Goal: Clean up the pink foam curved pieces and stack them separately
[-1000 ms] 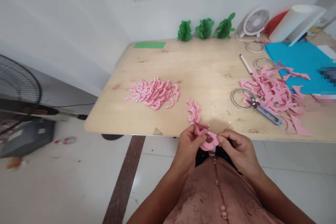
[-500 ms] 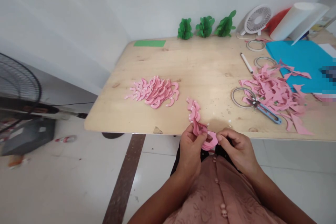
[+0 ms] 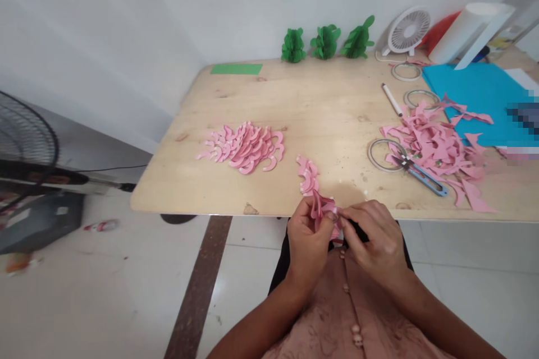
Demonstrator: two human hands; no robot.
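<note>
"Both hands meet at the near edge of the table; what is each one doing?"

"Left hand pinches a layered stack of pink paper cutouts between thumb and fingers, so the stack overlaps the table's near edge in this view. Right hand has its thumb and fingertips drawn close together against the stack's right side, by a pale patch. Whether they grip the paper or something smaller on it, I cannot tell."

"How would you handle that well?"

"I'd say a firm but light left pinch suits it, close to the patch, because thin paper probably creases easily and loose layers may slide. Small fingertip moves on the right seem safest. If those patches are tape, as they appear to be, line up the curved rims before pressing; a crooked layer would likely tear on coming off."

"And the loose pieces?"

"Some curved pink pieces lie near the table's front edge, just beyond the left hand. A bigger pink heap is on the table's left half. Blue-handled snips rest on the table's right side, by pink scraps; I'd mind those blades when reaching that way."
</note>
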